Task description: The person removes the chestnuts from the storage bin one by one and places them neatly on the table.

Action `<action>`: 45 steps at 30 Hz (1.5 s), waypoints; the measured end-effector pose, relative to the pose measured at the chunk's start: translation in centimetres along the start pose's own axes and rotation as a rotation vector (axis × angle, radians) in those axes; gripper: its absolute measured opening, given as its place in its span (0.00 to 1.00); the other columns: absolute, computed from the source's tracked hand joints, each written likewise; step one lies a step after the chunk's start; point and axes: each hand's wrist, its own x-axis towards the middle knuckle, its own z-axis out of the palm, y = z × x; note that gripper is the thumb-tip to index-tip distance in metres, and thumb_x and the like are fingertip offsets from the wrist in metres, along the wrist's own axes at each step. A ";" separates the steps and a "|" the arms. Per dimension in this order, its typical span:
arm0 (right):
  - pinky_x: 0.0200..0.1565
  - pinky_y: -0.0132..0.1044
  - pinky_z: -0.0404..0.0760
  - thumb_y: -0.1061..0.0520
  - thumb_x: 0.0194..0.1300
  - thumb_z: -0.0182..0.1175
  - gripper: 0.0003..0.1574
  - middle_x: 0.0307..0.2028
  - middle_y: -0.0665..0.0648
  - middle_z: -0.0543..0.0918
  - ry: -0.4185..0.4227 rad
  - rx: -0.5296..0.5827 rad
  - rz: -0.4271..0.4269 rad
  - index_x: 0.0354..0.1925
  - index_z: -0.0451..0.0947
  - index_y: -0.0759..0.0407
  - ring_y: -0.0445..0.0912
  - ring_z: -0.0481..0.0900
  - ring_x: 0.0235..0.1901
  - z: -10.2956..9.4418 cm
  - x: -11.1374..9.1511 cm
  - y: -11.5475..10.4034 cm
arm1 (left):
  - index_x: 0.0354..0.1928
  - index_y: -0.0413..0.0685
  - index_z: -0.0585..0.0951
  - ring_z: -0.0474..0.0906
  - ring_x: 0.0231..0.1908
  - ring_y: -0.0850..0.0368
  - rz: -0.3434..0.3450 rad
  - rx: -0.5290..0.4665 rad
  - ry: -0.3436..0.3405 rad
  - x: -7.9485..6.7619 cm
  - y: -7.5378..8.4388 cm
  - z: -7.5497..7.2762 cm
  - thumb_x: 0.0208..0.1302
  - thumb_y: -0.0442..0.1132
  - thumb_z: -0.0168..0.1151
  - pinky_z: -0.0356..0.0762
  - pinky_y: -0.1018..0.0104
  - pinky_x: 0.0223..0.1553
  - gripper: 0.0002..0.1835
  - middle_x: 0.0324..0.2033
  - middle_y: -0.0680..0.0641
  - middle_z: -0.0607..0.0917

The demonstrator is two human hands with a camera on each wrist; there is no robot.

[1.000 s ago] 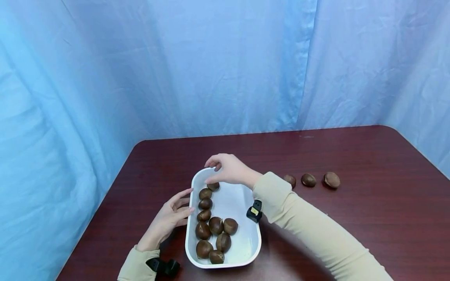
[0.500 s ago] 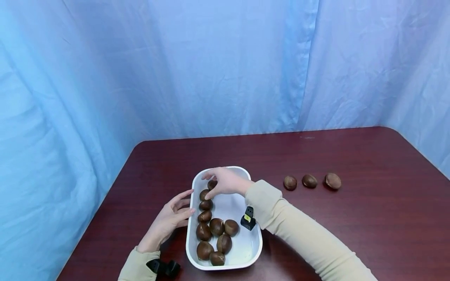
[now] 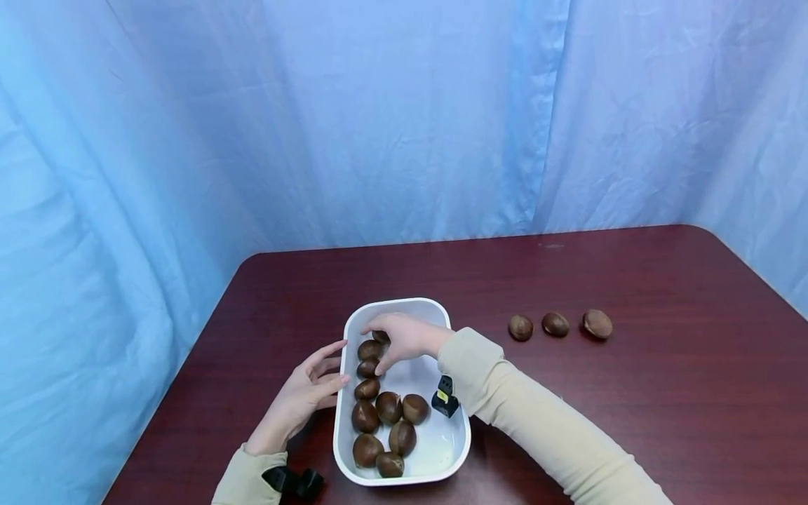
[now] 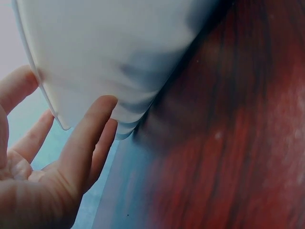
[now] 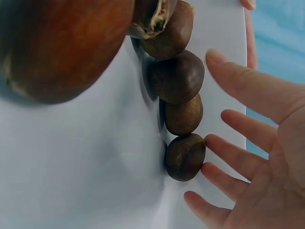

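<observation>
A white tray [image 3: 435, 449] holds several brown chestnuts [image 3: 367, 389], with a row along its left wall and a cluster near the front. Over the far end of that row is my right hand [image 3: 409, 338], reaching inside the tray with its palm facing the chestnuts. In the right wrist view its fingers are spread and nearly straight, and fingertips touch the end chestnut [image 5: 186, 157]. My left hand [image 3: 301, 395] rests against the tray's outer left side. In the left wrist view, its extended fingers touch the outer wall [image 4: 105, 62]. The right hand partly covers the farthest chestnut.
Three more chestnuts lie in a line on the dark red table [image 3: 663, 393] right of the tray: a left one [image 3: 520, 327], a middle one [image 3: 555, 324] and a larger right one [image 3: 597, 324]. Blue curtains [image 3: 404, 126] hang behind the table.
My right hand has come down from above the tray's far rim and nearer along the chestnut row. The left hand stays against the tray, and the chestnuts look barely moved.
</observation>
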 end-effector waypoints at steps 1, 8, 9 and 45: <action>0.61 0.41 0.70 0.53 0.51 0.73 0.42 0.61 0.54 0.74 -0.002 -0.006 0.000 0.63 0.70 0.56 0.48 0.70 0.61 0.0 0.0 0.0 | 0.71 0.45 0.56 0.80 0.50 0.52 0.001 0.001 0.000 0.0 0.0 0.0 0.66 0.36 0.58 0.82 0.57 0.44 0.35 0.62 0.31 0.66; 0.61 0.41 0.70 0.54 0.50 0.73 0.41 0.59 0.55 0.75 0.003 -0.035 -0.009 0.62 0.71 0.58 0.48 0.71 0.58 0.0 0.1 0.2 | 0.71 0.44 0.56 0.80 0.50 0.52 0.007 0.000 -0.001 0.0 0.0 0.0 0.66 0.36 0.59 0.82 0.57 0.44 0.35 0.62 0.30 0.66; 0.60 0.41 0.70 0.54 0.50 0.73 0.41 0.58 0.55 0.76 0.007 -0.037 -0.011 0.61 0.71 0.58 0.48 0.71 0.57 0.0 0.2 0.2 | 0.71 0.44 0.56 0.80 0.50 0.52 0.009 -0.001 -0.002 0.0 0.0 0.0 0.66 0.36 0.58 0.82 0.57 0.44 0.35 0.62 0.30 0.66; 0.25 0.28 0.76 0.65 0.56 0.64 0.03 0.24 0.51 0.76 -0.094 0.119 0.185 0.28 0.78 0.62 0.39 0.74 0.20 0.6 -0.2 0.1 | 0.71 0.45 0.56 0.79 0.50 0.51 0.000 -0.002 0.009 0.0 0.0 -0.1 0.66 0.35 0.58 0.82 0.58 0.44 0.34 0.62 0.30 0.66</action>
